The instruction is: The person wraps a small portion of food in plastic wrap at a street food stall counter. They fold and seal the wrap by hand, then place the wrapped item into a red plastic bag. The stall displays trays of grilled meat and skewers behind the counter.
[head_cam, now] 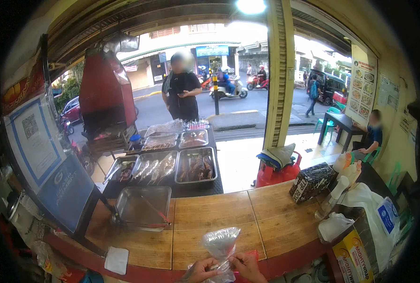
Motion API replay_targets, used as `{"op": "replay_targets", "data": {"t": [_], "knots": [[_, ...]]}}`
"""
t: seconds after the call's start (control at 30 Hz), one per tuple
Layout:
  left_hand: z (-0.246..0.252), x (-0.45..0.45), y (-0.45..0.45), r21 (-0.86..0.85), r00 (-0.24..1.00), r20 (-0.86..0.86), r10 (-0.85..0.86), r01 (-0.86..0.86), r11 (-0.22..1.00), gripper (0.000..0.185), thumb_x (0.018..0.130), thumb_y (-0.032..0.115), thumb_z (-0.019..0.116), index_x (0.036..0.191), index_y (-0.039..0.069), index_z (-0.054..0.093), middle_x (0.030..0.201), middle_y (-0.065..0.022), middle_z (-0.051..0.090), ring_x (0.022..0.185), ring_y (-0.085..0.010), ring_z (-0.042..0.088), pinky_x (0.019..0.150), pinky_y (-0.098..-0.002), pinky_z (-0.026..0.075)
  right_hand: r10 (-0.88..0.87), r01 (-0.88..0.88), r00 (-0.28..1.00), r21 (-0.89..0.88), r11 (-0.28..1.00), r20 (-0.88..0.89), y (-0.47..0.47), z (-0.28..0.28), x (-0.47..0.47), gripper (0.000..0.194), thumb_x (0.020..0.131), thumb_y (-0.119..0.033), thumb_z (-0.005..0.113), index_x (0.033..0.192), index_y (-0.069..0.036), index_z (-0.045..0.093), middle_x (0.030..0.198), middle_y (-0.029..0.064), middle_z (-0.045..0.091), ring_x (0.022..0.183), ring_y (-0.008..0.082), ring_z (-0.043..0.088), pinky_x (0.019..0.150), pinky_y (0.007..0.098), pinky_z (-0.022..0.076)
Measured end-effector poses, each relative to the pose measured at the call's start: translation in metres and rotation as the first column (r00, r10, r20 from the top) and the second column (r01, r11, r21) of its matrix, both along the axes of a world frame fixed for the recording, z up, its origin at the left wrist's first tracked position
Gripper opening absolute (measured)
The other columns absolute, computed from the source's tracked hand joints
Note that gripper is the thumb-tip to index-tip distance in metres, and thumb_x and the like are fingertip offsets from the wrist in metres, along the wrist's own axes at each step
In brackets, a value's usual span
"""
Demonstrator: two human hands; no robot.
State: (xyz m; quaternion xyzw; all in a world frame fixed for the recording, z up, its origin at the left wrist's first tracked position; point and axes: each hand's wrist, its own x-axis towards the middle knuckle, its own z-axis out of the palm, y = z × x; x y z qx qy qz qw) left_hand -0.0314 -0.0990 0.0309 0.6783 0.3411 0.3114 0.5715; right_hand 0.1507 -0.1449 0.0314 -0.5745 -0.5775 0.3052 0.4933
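Note:
Low in the view, my left hand (202, 270) and my right hand (247, 267) pinch the gathered neck of a filled clear plastic bag (221, 242) over the front edge of the wooden counter (210, 219). Something pink or red shows beside and beneath my right hand. A folded white cloth (116, 260) lies left of my hands. Farther back on the left, a metal tray (142, 205) holds tongs with red on them. What the bag contains cannot be told.
Trays of skewered food (196, 164) stand beyond the counter, near a red grill hood (105, 85). A person (183, 88) stands behind them. On the right are a tip box (312, 180), squeeze bottles (344, 173), a white plastic bag (335, 226) and cling wrap boxes (354, 258).

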Motion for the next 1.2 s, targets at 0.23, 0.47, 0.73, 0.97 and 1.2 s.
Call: {"op": "replay_targets", "data": {"t": [0.23,0.47,0.73,0.97,1.2], "knots": [[-0.009,-0.022,0.018,-0.011,0.976,-0.166,-0.139,0.139,0.99,0.014,0.082,0.013,0.057,0.084,0.003,0.065,0.07,-0.0022,0.056,0.061,-0.0118,0.05,0.055,-0.0253,0.039,0.021,-0.016,0.997,-0.06,0.998,0.071,0.004,-0.037,0.008,0.023,0.085,-0.015,0.049,0.07,0.001,0.057,0.059,0.0082,0.054,0.058,0.0181,0.053,0.059,0.0315,0.0421],[0.039,-0.034,0.02,-0.031,0.981,-0.147,-0.123,0.12,0.992,0.023,0.082,0.017,0.063,0.1,0.004,0.065,0.089,-0.0115,0.065,0.068,-0.0209,0.061,0.06,-0.0316,0.047,0.207,-0.28,0.936,-0.247,0.927,-0.286,0.012,0.006,0.05,0.009,0.081,-0.009,0.066,0.082,0.0,0.062,0.08,0.0054,0.062,0.073,0.0099,0.057,0.066,0.0254,0.0447],[0.079,-0.016,0.041,0.615,0.983,-0.075,-0.17,0.18,0.768,0.03,0.079,0.01,0.068,0.109,0.005,0.062,0.095,-0.0083,0.065,0.077,-0.0174,0.063,0.073,-0.03,0.049,0.527,-0.542,0.838,-0.11,0.833,-0.141,0.018,0.061,0.022,0.023,0.084,-0.02,0.062,0.079,0.002,0.058,0.089,0.0123,0.053,0.084,0.0205,0.05,0.081,0.0318,0.0399],[0.081,-0.011,0.028,0.253,0.949,0.046,-0.312,0.291,0.923,0.019,0.081,0.005,0.063,0.1,0.001,0.061,0.09,-0.0074,0.06,0.087,-0.0199,0.058,0.075,-0.0313,0.046,0.521,-0.524,0.586,0.2,0.828,-0.621,0.015,0.086,0.044,0.025,0.081,-0.014,0.059,0.064,0.001,0.05,0.071,0.0114,0.052,0.073,0.0196,0.05,0.069,0.0326,0.0398],[0.071,-0.013,0.038,0.302,0.917,0.116,-0.382,0.334,0.893,0.012,0.085,0.006,0.059,0.095,-0.001,0.058,0.082,-0.0055,0.057,0.079,-0.0123,0.054,0.07,-0.0265,0.043,0.529,-0.564,0.586,0.16,0.81,-0.614,0.018,0.083,0.041,0.02,0.079,-0.013,0.058,0.067,0.0,0.049,0.076,0.0084,0.054,0.074,0.0162,0.049,0.068,0.0299,0.0377]]}}
